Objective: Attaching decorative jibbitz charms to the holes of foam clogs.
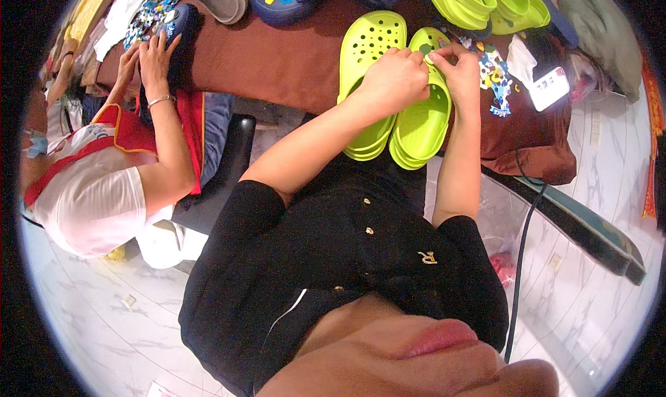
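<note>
Both hands work at the toe of a lime-green clog (423,116) lying on the brown-covered table (277,57): the left hand (394,78) is pinched narrow on its front edge, the right hand (461,71) pinched beside it, apparently on a small charm. The matching clog (368,57) alongside looks bare; loose charms (494,74) lie just right.

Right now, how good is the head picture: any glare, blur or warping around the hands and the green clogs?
Head view: both hands, left hand and right hand, are sharp and evenly lit on the right lime clog; the white tag is blown out by glare; fisheye bends the table edge near the black rim; the near chin is blurred.
</note>
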Demonstrator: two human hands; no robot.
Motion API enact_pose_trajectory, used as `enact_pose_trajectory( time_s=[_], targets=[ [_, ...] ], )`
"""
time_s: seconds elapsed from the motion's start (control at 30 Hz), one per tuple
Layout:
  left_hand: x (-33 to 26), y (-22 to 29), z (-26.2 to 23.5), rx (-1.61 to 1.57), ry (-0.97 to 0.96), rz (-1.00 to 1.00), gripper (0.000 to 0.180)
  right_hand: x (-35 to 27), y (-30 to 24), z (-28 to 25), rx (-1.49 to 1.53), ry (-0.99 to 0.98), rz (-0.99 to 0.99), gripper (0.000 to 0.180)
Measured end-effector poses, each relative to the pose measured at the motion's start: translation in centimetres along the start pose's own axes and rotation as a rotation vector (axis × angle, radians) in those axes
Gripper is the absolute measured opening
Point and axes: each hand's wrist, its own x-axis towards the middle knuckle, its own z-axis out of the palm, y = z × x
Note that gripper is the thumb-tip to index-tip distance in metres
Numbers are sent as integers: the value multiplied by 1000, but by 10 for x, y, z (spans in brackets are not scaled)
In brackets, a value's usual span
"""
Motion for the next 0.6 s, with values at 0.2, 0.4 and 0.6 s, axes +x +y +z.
enact_pose_trajectory(
  time_s=[0.2, 0.4, 0.6],
  targets=[
    [-1, -1, 0, 0, -2, -5, 31, -1, -14, -5, -74, -31, -69, 22],
    [-1, 0, -1, -5, -7, -7, 31, -3, -4, -7, -89, -37, -222, 17],
    [0, -2, -2, 2, -26, -7, 31, -9, 5, -10, -13, -23, -164, 15]
  ],
)
